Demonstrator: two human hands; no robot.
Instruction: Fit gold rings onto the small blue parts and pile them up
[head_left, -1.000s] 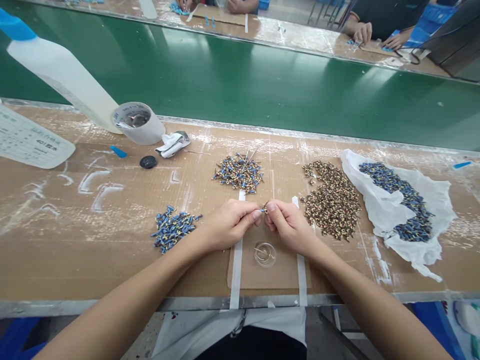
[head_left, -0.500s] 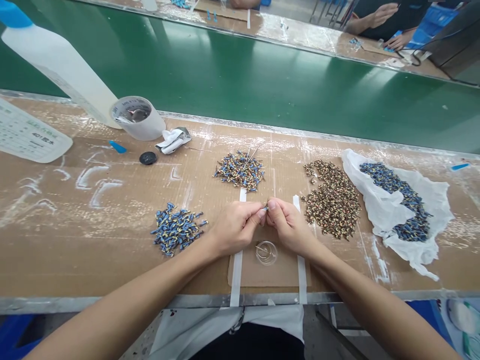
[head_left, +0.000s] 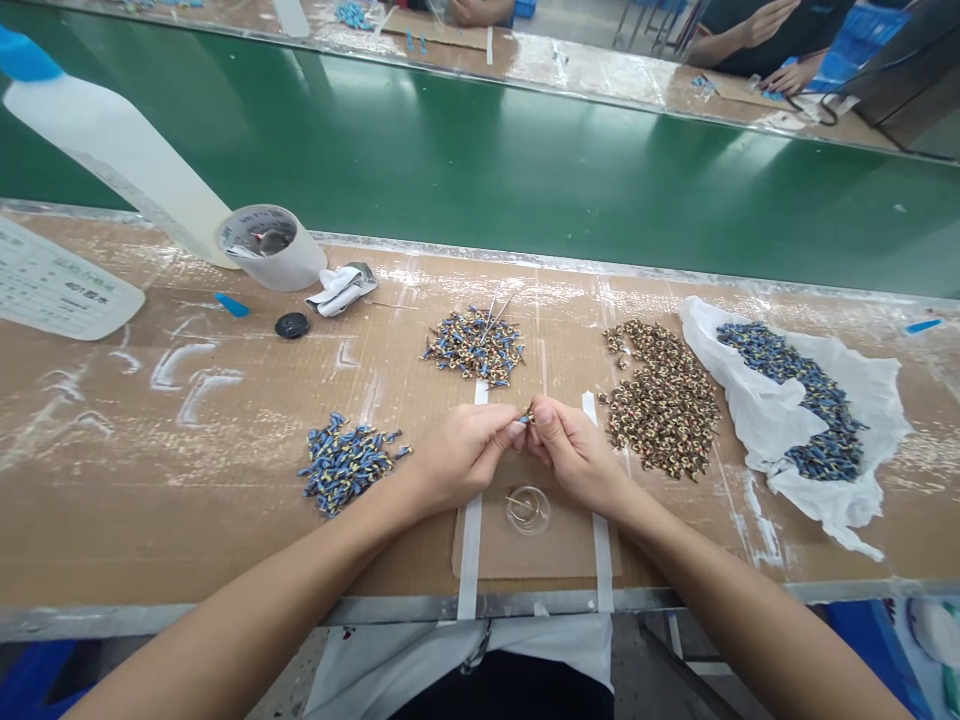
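Observation:
My left hand (head_left: 466, 452) pinches a small blue piece (head_left: 524, 419) between thumb and forefinger. From the other side my right hand (head_left: 574, 450) closes on a tiny brown-and-gold piece (head_left: 530, 411) that meets the blue one; the fingertips cover most of both. Below the hands lies a small round clear dish (head_left: 528, 511) with a thin stick in it. Beyond them is a pile of mixed blue, brown and gold pieces (head_left: 472, 345) with tweezers (head_left: 491, 322) on top. A pile of blue-and-yellow pieces (head_left: 349, 463) lies left, and brown-and-gold pieces (head_left: 664, 405) lie right.
White tissue (head_left: 724, 385) at right carries more blue pieces (head_left: 799, 400). Glue bottles (head_left: 127, 160), a tape roll (head_left: 300, 262), a black cap (head_left: 292, 325) and a crumpled packet (head_left: 341, 290) stand or lie at left. Across the green belt (head_left: 450, 170) other people's hands work.
Both hands stay together at nearly the same place, still pinching the small pieces. My right fingers have shifted slightly around them. The whole view has moved a little.

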